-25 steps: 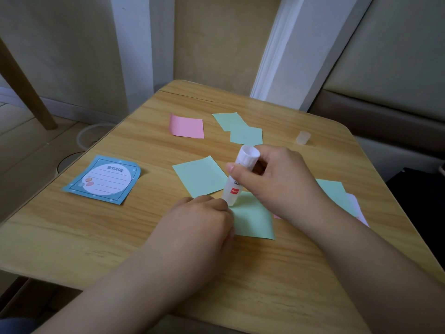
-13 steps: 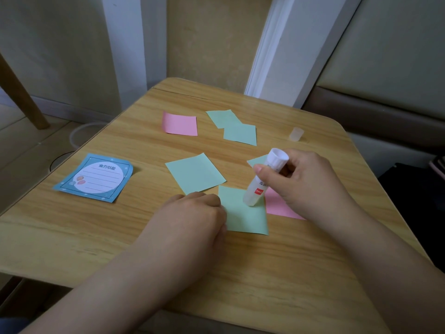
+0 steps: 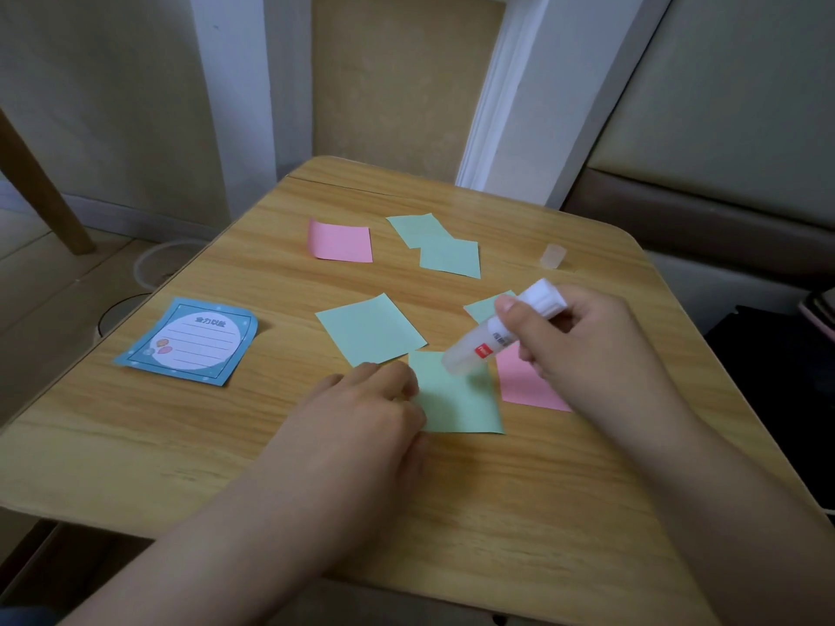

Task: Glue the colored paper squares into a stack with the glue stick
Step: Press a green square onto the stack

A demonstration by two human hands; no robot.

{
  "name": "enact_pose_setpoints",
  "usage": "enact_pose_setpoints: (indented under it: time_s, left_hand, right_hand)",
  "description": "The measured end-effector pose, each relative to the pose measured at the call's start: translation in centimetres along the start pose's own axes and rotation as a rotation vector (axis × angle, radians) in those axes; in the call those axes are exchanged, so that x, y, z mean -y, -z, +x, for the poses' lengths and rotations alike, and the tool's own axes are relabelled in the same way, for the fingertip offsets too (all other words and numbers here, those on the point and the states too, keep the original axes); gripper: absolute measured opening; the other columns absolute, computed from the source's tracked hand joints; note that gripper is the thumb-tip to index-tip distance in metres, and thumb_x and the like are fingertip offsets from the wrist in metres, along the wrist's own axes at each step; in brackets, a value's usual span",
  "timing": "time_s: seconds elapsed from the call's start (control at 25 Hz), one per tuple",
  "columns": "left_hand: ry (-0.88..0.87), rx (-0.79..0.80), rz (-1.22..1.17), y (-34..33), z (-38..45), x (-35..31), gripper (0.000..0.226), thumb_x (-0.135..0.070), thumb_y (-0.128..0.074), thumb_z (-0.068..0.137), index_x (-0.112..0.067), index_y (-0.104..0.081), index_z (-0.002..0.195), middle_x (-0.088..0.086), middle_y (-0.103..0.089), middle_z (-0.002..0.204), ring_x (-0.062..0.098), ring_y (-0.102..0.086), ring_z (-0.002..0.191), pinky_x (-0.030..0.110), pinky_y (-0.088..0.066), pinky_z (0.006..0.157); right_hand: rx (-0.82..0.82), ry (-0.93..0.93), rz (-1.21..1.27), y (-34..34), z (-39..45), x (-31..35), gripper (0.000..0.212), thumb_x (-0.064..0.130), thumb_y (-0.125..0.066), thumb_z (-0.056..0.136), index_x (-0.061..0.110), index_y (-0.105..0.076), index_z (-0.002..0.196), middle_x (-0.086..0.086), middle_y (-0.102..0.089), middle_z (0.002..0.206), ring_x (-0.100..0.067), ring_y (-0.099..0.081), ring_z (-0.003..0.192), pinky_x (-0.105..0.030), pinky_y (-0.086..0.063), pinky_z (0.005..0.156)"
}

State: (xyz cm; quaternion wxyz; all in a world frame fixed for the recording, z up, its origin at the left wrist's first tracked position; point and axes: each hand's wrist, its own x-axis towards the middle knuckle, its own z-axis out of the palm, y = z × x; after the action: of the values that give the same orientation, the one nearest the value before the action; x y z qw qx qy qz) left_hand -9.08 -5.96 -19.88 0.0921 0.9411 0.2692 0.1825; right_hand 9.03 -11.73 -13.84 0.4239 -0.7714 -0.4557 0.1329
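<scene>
My right hand (image 3: 569, 341) grips a white glue stick (image 3: 492, 341), tilted, its tip down on the upper right part of a green paper square (image 3: 456, 399). My left hand (image 3: 361, 413) rests with curled fingers on that square's left edge. A pink square (image 3: 524, 381) lies partly under my right hand, a green one (image 3: 485, 305) behind it. Another green square (image 3: 370, 327) lies just beyond my left hand. Further back are a pink square (image 3: 341, 240) and two overlapping green squares (image 3: 440, 246).
The glue stick's clear cap (image 3: 552, 256) stands at the back right of the wooden table (image 3: 180, 445). A blue notepad (image 3: 192, 341) lies at the left. A padded bench is to the right, floor to the left.
My right hand has slid the glue stick from the green square's left part toward its upper right, uncovering the pink square. My left hand has stayed on the square's left edge.
</scene>
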Motion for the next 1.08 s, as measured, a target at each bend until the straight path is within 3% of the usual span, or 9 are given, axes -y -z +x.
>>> enact_pose_setpoints:
  time_s: [0.16, 0.28, 0.44, 0.56, 0.68, 0.76, 0.88, 0.96, 1.08]
  left_hand:
    - [-0.034, -0.043, 0.035, -0.3, -0.2, 0.2, 0.039, -0.036, -0.035, 0.076, -0.028, -0.072, 0.070, -0.013, -0.062, 0.074, 0.014, -0.061, 0.065, 0.033, -0.055, 0.059]
    - [-0.048, -0.060, 0.061, -0.6, -0.3, 0.2, 0.038, -0.035, -0.036, 0.076, -0.026, -0.073, 0.070, -0.012, -0.063, 0.073, 0.016, -0.062, 0.065, 0.034, -0.055, 0.062]
    - [-0.075, -0.052, 0.153, -0.6, -0.4, -0.3, 0.009, -0.029, -0.074, 0.060, -0.022, -0.072, 0.065, -0.008, -0.063, 0.070, 0.019, -0.062, 0.063, 0.037, -0.054, 0.066]
    - [-0.062, -0.007, 0.176, -0.8, -0.4, -0.6, 0.024, -0.025, -0.086, 0.044, -0.021, -0.072, 0.063, -0.007, -0.062, 0.068, 0.020, -0.062, 0.061, 0.039, -0.054, 0.067]
    - [-0.060, -0.031, 0.191, -1.0, -0.3, -0.5, 0.019, -0.028, -0.084, 0.049, -0.023, -0.071, 0.062, -0.008, -0.061, 0.067, 0.018, -0.062, 0.061, 0.038, -0.053, 0.067]
    - [-0.067, -0.051, 0.204, -1.0, -0.3, -0.4, 0.016, -0.029, -0.082, 0.052, -0.023, -0.071, 0.061, -0.008, -0.062, 0.067, 0.019, -0.062, 0.060, 0.038, -0.053, 0.067]
    - [-0.095, -0.087, 0.209, -1.2, -0.3, -0.3, 0.014, -0.035, -0.067, 0.067, -0.022, -0.070, 0.061, -0.008, -0.063, 0.068, 0.018, -0.062, 0.060, 0.037, -0.053, 0.067]
    - [-0.084, -0.105, 0.180, -1.3, -0.5, -0.2, 0.034, -0.039, -0.043, 0.075, -0.022, -0.071, 0.064, -0.009, -0.064, 0.069, 0.019, -0.063, 0.064, 0.034, -0.053, 0.066]
    - [-0.095, -0.129, 0.144, -1.2, -1.0, -0.2, 0.044, -0.047, -0.039, 0.076, -0.021, -0.074, 0.073, -0.009, -0.068, 0.077, 0.019, -0.066, 0.075, 0.033, -0.055, 0.068]
  right_hand:
    - [0.066, 0.014, -0.053, -2.2, -0.1, 0.4, 0.032, 0.046, -0.063, 0.081, 0.015, -0.064, 0.071, -0.015, -0.063, 0.070, -0.027, -0.053, 0.058, -0.033, -0.048, 0.054]
    - [0.097, 0.006, -0.051, -2.9, 0.1, 0.6, 0.032, 0.046, -0.062, 0.082, 0.015, -0.063, 0.073, -0.008, -0.058, 0.062, -0.017, -0.047, 0.053, -0.032, -0.046, 0.050]
    - [0.111, 0.011, -0.081, -3.3, 0.0, 0.6, 0.036, 0.046, -0.061, 0.083, 0.011, -0.062, 0.075, -0.006, -0.060, 0.065, -0.011, -0.043, 0.051, -0.020, -0.031, 0.044]
    - [0.110, -0.003, -0.063, -3.0, 0.1, -0.1, 0.039, 0.047, -0.060, 0.083, 0.009, -0.062, 0.076, -0.007, -0.054, 0.062, -0.013, -0.042, 0.051, -0.029, -0.036, 0.049]
    - [0.091, -0.037, -0.036, -2.0, -0.1, -1.0, 0.037, 0.045, -0.063, 0.082, 0.009, -0.062, 0.072, -0.003, -0.048, 0.057, -0.015, -0.045, 0.052, -0.037, -0.048, 0.055]
    - [0.079, -0.077, 0.020, -1.1, -0.3, -1.6, 0.034, 0.040, -0.064, 0.083, 0.009, -0.062, 0.070, -0.001, -0.046, 0.055, -0.010, -0.046, 0.050, -0.029, -0.051, 0.052]
    - [0.055, -0.081, -0.026, 0.0, -0.5, -2.1, 0.032, 0.039, -0.063, 0.084, 0.013, -0.060, 0.066, -0.001, -0.046, 0.055, -0.010, -0.042, 0.049, -0.022, -0.039, 0.051]
    - [0.037, -0.085, -0.007, 0.6, -0.6, -2.3, 0.031, 0.034, -0.063, 0.086, 0.015, -0.058, 0.062, 0.003, -0.047, 0.050, -0.006, -0.042, 0.042, -0.020, -0.036, 0.047]
    - [0.022, -0.091, -0.046, 1.1, -0.8, -2.6, 0.034, 0.034, -0.062, 0.086, 0.005, -0.059, 0.068, -0.002, -0.049, 0.054, -0.008, -0.041, 0.042, -0.018, -0.031, 0.043]
